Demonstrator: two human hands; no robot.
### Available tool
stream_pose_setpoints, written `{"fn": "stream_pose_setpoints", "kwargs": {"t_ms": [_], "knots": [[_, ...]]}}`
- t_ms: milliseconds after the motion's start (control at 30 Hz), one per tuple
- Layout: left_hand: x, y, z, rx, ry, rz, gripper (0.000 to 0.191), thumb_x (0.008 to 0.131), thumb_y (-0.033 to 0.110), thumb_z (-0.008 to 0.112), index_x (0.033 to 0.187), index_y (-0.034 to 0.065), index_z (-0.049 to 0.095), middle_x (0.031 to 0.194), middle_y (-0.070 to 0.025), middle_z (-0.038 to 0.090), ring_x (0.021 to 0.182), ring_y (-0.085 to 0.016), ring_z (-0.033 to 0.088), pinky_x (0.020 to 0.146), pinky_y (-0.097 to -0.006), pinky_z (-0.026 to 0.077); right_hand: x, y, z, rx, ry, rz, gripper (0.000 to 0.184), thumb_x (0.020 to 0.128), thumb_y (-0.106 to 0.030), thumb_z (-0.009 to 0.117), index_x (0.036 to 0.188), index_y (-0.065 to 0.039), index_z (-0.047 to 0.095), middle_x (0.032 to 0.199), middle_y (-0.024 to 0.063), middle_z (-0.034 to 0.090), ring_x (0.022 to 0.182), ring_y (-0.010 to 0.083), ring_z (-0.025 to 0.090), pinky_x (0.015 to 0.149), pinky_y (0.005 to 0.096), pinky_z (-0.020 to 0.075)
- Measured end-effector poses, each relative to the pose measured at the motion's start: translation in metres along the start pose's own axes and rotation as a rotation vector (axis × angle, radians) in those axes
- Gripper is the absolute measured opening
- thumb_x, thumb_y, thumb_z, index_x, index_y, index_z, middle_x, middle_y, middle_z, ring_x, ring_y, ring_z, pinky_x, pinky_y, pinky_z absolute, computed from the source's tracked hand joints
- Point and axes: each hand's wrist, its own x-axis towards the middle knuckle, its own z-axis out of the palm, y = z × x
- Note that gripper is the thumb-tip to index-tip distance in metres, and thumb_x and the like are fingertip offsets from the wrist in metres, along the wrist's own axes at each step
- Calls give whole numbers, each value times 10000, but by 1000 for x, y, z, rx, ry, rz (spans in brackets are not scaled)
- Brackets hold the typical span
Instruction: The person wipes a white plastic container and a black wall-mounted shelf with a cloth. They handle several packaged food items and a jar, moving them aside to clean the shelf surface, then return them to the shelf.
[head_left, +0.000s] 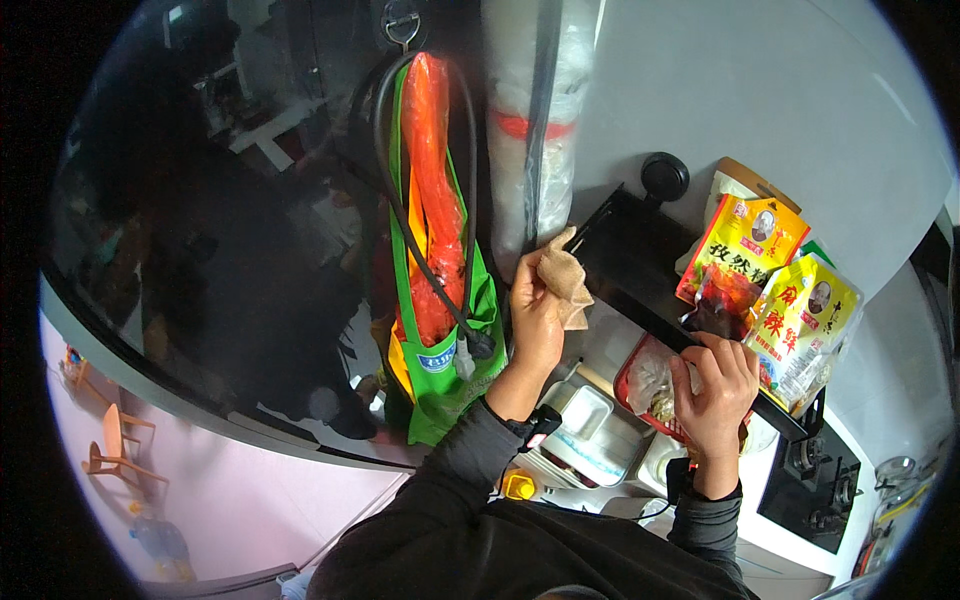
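Note:
A folded tan cloth (564, 279) is pinched in my left hand (536, 319), close to the left end of a black wall shelf (637, 255). The fingers of my right hand (716, 394) curl over the shelf's front rail (637, 315), lower right of the cloth. Behind that hand, a yellow-and-orange seasoning packet (750, 232) and a yellow-and-white one (806, 330) stand on the shelf, with a bag of dark red contents (720, 300) between them. The left part of the shelf shows bare black surface.
A green bag (454, 401) holding a red plastic-wrapped bundle (431, 150) and a black cable hangs from a hook (401, 30) at left. Beside it is a plastic-wrapped pipe (525, 172). Below are a red basket (628, 375), white containers (592, 412) and a black gas hob (814, 480).

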Motion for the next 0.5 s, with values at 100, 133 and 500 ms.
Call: {"fn": "stream_pose_setpoints", "kwargs": {"t_ms": [100, 133, 500], "knots": [[2, 2, 5, 145, 5, 14, 371, 942, -33, 545, 1304, 44, 523, 1231, -38, 573, 1109, -122, 556, 975, -286, 460, -1, 1, 0, -1, 7, 5, 129, 746, -125, 755, 781, -90, 636, 951, 58, 676, 827, 241, 614, 768, 362, 427], [6, 3, 6, 187, -6, 5, 372, 949, -12, 547, 1314, 47, 516, 1238, -43, 572, 1112, -124, 553, 977, -285, 459, -1, 1, 0, -1, 15, -1, 130, 745, -127, 755, 779, -89, 636, 954, 59, 677, 827, 242, 614, 771, 363, 426], [29, 6, 7, 316, -104, 62, 290, 944, 71, 522, 1227, 31, 567, 1168, -61, 605, 1090, -157, 568, 992, -302, 430, -3, 2, 1, 42, 18, 26, 137, 740, -139, 759, 777, -84, 639, 956, 66, 677, 850, 261, 627, 799, 370, 441]]}}
